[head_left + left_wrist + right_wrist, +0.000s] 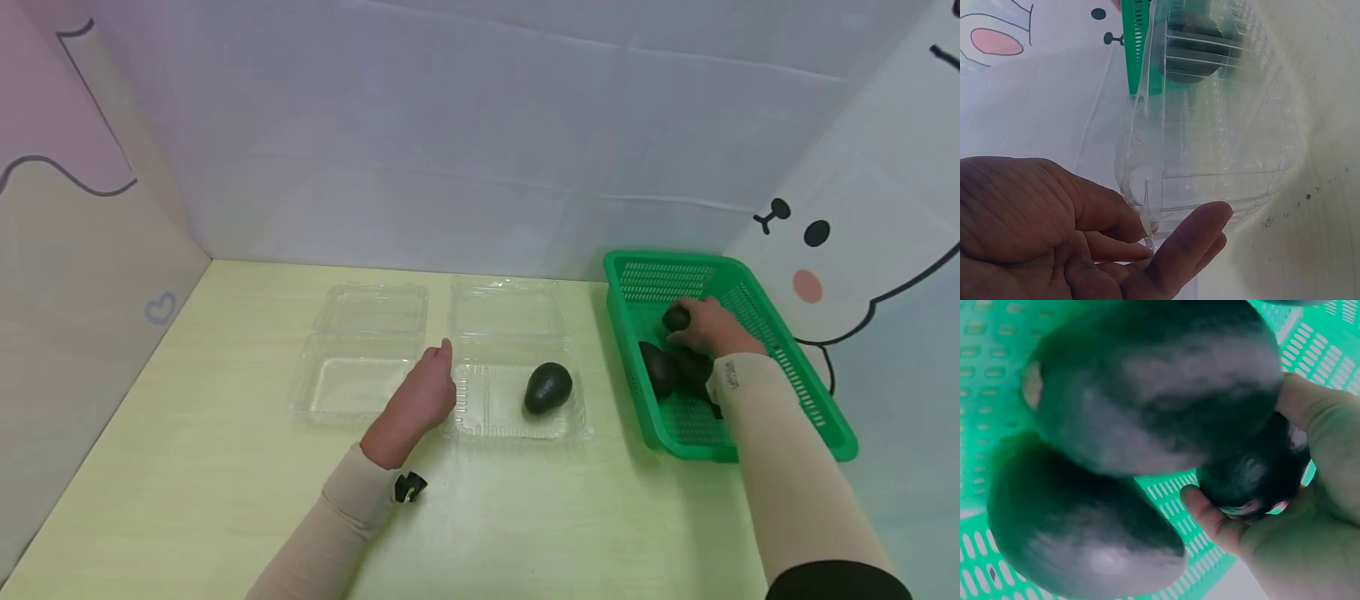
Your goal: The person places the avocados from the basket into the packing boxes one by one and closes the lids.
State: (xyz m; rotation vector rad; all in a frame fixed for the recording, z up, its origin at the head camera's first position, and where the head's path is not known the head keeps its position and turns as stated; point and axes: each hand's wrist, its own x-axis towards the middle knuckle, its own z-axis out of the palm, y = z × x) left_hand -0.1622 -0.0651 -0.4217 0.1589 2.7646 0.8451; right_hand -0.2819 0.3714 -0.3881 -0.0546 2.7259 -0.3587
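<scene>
Inside a green basket (626,375), my right hand (716,327) grips a dark avocado (677,317) between thumb and fingers. More dark avocados (658,369) lie in the basket beside it; the right wrist view shows two large ones (1085,537) close to the camera. My left hand (423,392) pinches the left edge of a clear plastic clamshell box (1222,144), thumb on one side of the rim and fingers on the other. That box lies with its lid folded back, and one avocado (547,388) sits in the right part of its base.
A second clear clamshell box (360,387), lid folded back, lies left of the first, partly behind my left hand. The pale table (187,467) meets a white cloth wall (420,192) at the back. Printed side panels (870,225) stand left and right.
</scene>
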